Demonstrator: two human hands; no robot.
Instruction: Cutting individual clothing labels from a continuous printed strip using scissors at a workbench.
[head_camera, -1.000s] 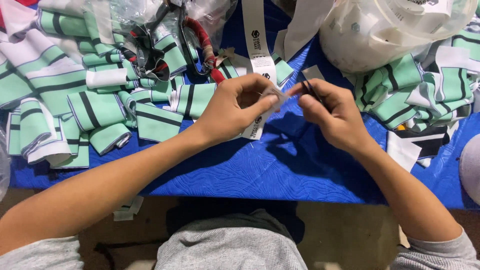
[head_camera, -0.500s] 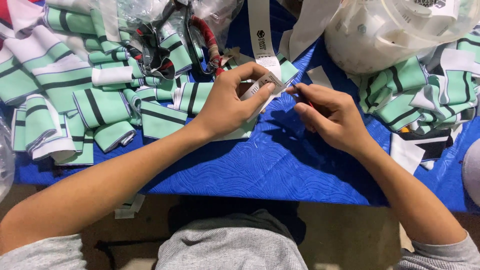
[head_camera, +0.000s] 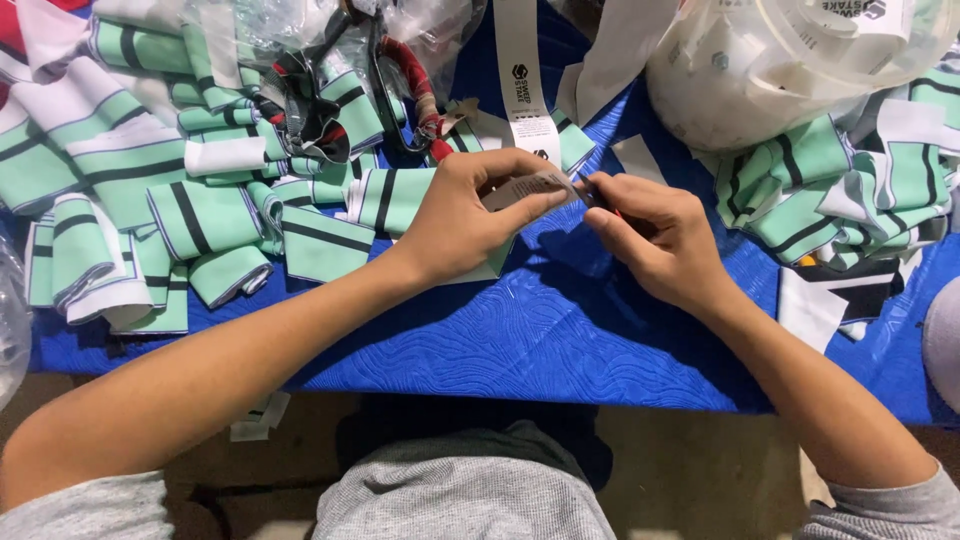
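My left hand (head_camera: 470, 215) pinched a small white label (head_camera: 530, 187) between thumb and fingers, over the blue bench (head_camera: 560, 340) about midway along its far half. My right hand (head_camera: 650, 235) met the label's right end, fingertips drawn together on something thin and dark with a hint of red; I could not tell what it was.

A long white tape (head_camera: 522, 70) with dark print ran from the far edge down to just behind my left hand. At the far right corner sat a clear bag (head_camera: 780, 70) stuffed with white pieces, a white printed slip showing at its top. More clear plastic (head_camera: 280, 20) lay crumpled at the far edge toward the left corner. Mint green strips (head_camera: 200, 210) with black and white stripes were heaped over the left half, and a second heap (head_camera: 850, 190) lay along the right edge under the bag. Black scissors (head_camera: 385, 80) with red-wrapped handles lay near the far edge, left of the tape.

Against half a second before, my left hand had turned the label flatter, its printed face up, and my right fingers had closed in tighter on its end; the heaps, bag and tape lay as they had
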